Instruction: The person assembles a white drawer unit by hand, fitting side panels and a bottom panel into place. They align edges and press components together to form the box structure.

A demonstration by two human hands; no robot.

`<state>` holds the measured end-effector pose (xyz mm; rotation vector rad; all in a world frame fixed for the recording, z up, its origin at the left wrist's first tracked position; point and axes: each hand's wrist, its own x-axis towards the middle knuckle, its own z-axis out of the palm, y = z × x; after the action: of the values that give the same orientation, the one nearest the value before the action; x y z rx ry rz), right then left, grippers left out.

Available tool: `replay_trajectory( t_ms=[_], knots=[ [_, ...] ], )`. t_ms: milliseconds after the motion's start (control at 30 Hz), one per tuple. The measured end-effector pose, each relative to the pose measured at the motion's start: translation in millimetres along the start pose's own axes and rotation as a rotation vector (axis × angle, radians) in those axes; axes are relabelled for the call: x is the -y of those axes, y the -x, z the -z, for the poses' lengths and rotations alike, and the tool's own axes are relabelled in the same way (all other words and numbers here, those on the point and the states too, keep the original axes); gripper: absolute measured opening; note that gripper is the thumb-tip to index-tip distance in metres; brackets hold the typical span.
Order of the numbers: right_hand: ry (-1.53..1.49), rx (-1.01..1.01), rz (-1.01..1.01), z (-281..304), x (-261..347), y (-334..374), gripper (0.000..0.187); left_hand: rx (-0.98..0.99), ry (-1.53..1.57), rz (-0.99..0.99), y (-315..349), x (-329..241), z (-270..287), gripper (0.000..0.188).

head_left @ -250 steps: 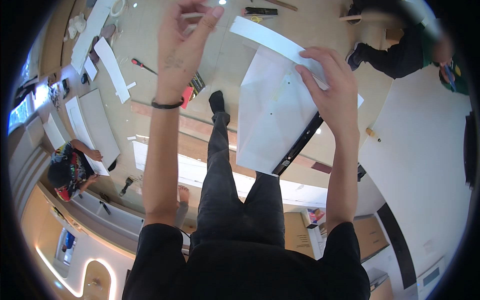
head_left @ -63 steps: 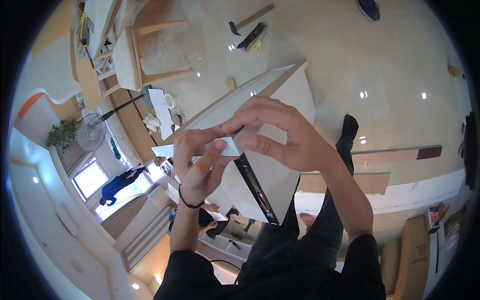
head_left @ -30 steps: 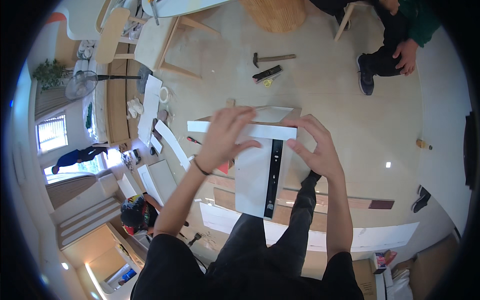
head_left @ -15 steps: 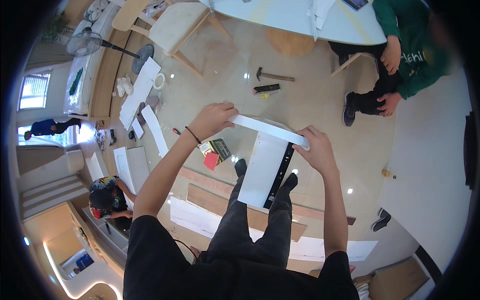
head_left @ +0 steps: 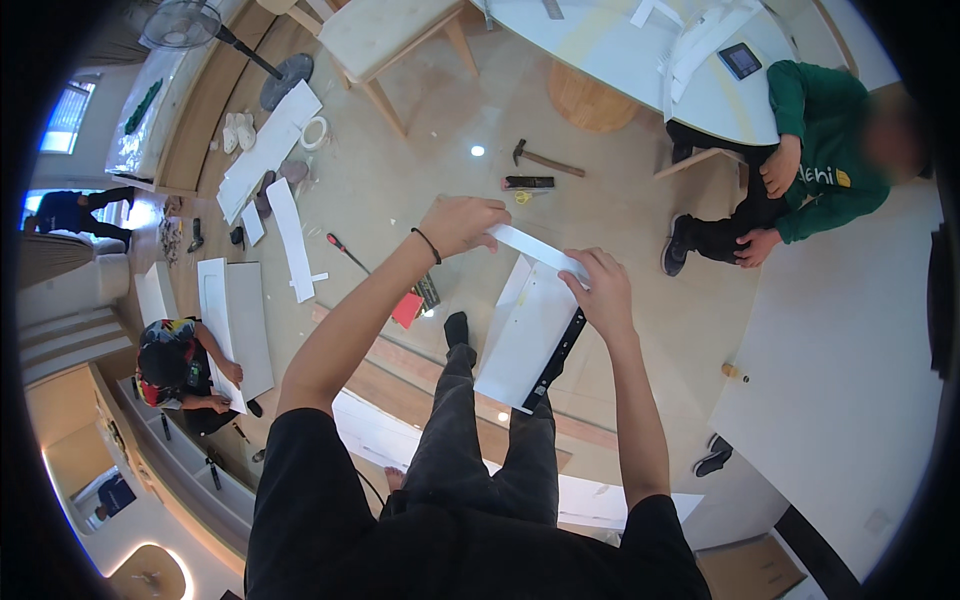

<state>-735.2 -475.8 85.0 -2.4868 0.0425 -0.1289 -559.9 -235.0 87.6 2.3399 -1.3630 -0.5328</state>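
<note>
Between my hands hangs a white board piece point(head_left: 520, 335), tilted downward in front of my legs. Along its right edge runs a black rail point(head_left: 561, 353) with holes, like a drawer slide. A narrow white edge point(head_left: 538, 247) forms its top end. My left hand point(head_left: 465, 226) grips the left end of that edge with bent fingers, a dark band on the wrist. At the right end, my right hand point(head_left: 602, 290) closes round the corner, fingertips on top and thumb on the near face. The underside of the board is hidden.
A hammer point(head_left: 550, 160), a black box point(head_left: 528, 183), a screwdriver point(head_left: 345, 248) and a red card point(head_left: 407, 310) lie on the floor. Wooden planks point(head_left: 400, 390) lie by my feet. One person sits right beside a round table point(head_left: 600, 60); another crouches left over white boards point(head_left: 247, 320).
My hands and the board have shifted slightly, with the right hand closer to the left. The view has turned a little. The crouching person's arms now reach onto the white board.
</note>
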Motion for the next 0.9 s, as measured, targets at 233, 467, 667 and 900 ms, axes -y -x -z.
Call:
replay_trajectory(
  t_ms=[233, 467, 667, 900],
  knots=[
    [0.047, 0.05, -0.005, 1, 1, -8, 0.028, -0.067, 0.012, -0.031, 6, 2, -6, 0.033],
    [0.064, 0.04, 0.0, 1, 2, -8, 0.029, -0.096, -0.069, -0.015, 8, -2, -10, 0.034],
    [0.071, 0.05, -0.019, -9, 25, -23, 0.036, -0.146, -0.139, -0.003, 10, -9, -11, 0.032],
    [-0.11, 0.061, -0.057, -50, 42, -47, 0.03, -0.435, -0.085, 0.116, 23, -8, -25, 0.056]
  ],
)
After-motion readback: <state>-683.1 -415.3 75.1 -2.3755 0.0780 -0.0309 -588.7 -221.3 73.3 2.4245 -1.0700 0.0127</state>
